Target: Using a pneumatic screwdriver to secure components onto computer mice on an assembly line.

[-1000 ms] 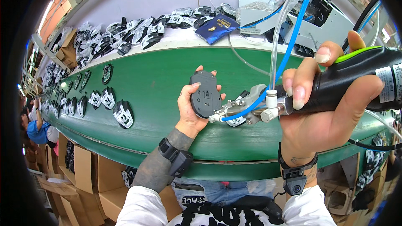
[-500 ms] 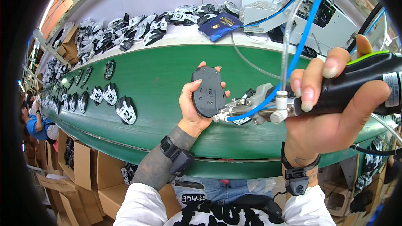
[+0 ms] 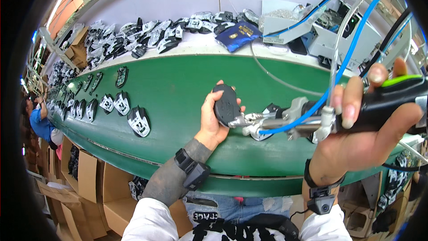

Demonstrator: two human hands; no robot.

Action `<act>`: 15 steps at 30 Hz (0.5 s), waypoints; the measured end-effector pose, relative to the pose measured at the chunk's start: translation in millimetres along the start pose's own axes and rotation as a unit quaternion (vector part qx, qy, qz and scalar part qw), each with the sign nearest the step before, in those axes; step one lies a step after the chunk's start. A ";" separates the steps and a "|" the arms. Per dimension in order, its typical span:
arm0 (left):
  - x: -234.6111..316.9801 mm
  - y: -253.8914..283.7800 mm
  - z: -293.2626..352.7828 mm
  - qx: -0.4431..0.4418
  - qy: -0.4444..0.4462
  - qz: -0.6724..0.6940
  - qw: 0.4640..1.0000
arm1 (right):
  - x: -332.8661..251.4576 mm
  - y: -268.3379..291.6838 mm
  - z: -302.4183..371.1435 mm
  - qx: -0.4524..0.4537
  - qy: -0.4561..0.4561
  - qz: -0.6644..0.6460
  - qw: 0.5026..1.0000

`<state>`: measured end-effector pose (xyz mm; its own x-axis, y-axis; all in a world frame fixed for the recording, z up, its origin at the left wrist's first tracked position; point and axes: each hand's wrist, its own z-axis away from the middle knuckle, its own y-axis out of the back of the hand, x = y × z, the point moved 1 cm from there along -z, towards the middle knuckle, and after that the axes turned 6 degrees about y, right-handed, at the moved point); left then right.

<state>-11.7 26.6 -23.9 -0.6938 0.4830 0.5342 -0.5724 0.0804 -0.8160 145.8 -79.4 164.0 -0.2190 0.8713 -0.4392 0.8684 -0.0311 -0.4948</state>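
Note:
My left hand [image 3: 208, 122] grips a dark computer mouse [image 3: 226, 103], its flat side with small holes turned up, thumb along the edge. In my right hand [image 3: 352, 149] is a black power screwdriver [image 3: 394, 107] with a metal nose, held nearly level. Its tip meets or almost meets the mouse's lower right end; contact is hard to make out. A blue air hose [image 3: 341, 73] and a clear tube [image 3: 335, 58] run up from the nose. Behind the tool, a black and white mouse part [image 3: 264, 135] lies partly hidden on the green belt [image 3: 178, 147].
Several mouse parts [image 3: 139, 121] sit in rows on the belt's left. A shelf behind holds a heap of bagged mouse parts [image 3: 169, 42], a blue packet [image 3: 238, 36] and a white machine [image 3: 330, 42]. Cardboard boxes [image 3: 118, 183] stand below; a co-worker in blue [image 3: 41, 122] is far left.
The mouse has tilted and looks foreshortened, moving slightly right and lower. The screwdriver has shifted right with my right hand, its tip still at the mouse's lower end. The view has shifted a little.

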 end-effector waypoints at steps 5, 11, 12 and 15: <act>-8.0 -6.0 6.1 -0.033 0.027 0.022 0.999 | 9.0 -13.6 13.7 0.055 -0.003 0.037 0.998; -11.8 -10.8 2.5 -0.070 0.047 0.037 0.996 | 12.9 -12.1 11.7 0.022 -0.044 0.029 0.998; -11.5 -12.1 3.5 -0.070 0.047 0.038 0.996 | 14.6 -12.4 11.9 0.014 -0.047 0.029 0.998; -5.5 -10.1 11.1 -0.096 0.037 0.072 0.992 | 18.0 -17.4 17.0 0.012 -0.044 -0.006 0.999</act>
<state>-7.0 13.5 -16.1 -0.7242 0.5633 0.3977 -0.3717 0.1669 -0.9132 119.2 -71.5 152.0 -0.2693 0.8251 -0.4967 0.8544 -0.0332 -0.5185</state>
